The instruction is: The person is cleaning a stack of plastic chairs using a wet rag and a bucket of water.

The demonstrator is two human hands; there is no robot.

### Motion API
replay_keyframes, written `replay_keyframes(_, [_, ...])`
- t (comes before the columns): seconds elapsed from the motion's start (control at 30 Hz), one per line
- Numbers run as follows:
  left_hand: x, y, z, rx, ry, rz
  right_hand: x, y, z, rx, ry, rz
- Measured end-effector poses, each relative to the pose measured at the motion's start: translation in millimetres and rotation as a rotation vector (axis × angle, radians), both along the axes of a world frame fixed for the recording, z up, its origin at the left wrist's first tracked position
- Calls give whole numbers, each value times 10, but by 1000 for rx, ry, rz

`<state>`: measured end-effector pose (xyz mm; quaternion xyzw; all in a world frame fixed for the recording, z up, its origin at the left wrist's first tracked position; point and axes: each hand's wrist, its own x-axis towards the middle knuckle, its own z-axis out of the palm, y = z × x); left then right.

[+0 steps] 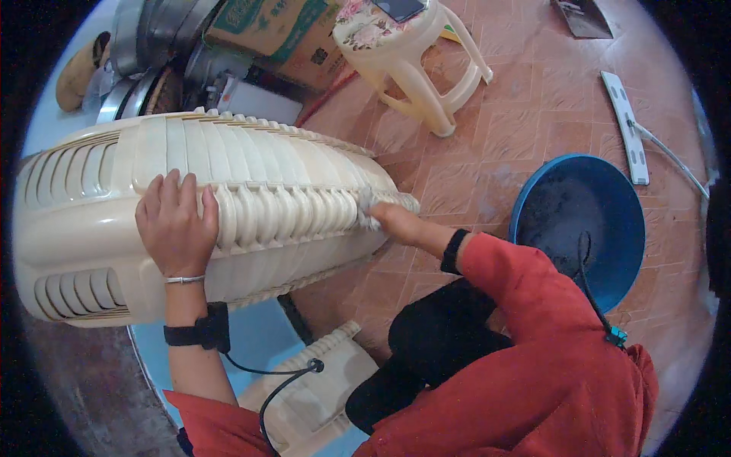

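A long stack of nested cream plastic chairs [285, 160] lies on its side across the left and middle of the view. My left hand [178, 225] rests flat on the stack with its fingers spread, near the curled edges of the chairs. Toward the stack's right end, my right hand [395, 221] grips a grey-white cloth [368, 208] and presses it against those ridged edges. The cloth is bunched and partly hidden by the fingers.
A blue basin [517, 220] stands right of my right arm on the tiled floor [502, 143]. Beyond the stack are a plastic stool [422, 85] with a phone [400, 7], cardboard boxes [251, 25] and metal pots [128, 40]. A flat mop [625, 128] lies far right; another cream chair [328, 388] is below.
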<state>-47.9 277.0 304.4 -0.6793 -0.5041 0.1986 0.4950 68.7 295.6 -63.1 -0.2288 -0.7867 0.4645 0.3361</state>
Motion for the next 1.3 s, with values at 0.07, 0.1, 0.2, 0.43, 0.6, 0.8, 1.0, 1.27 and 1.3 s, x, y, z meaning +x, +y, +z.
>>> replay_keyframes(0.07, [11,9,-12,-4,-5,30,67,51,-41,-74,-72,44])
replay_keyframes(0.1, [12,-6,4,-6,1,35,71,58,-25,-155,-134,96])
replay_keyframes(0.2, [19,-3,-8,-10,4,30,-14,369,164,-121,222,-428])
replay_keyframes(0.43, [38,8,-3,11,13,18,-161,30,99,-156,223,-269])
replay_keyframes(0.6, [15,7,-5,14,13,25,-4,-57,-206,-122,-96,193])
replay_keyframes(0.8, [12,-8,-11,19,30,24,-25,485,126,-353,109,-376])
replay_keyframes(1.0, [35,42,-19,15,-3,-35,-194,272,-16,-366,-10,-230])
replay_keyframes(1.27, [-6,25,-20,6,-12,-13,87,144,-259,-215,-298,70])
replay_keyframes(1.3, [-6,20,-29,13,-6,-15,89,256,-288,-366,-257,-144])
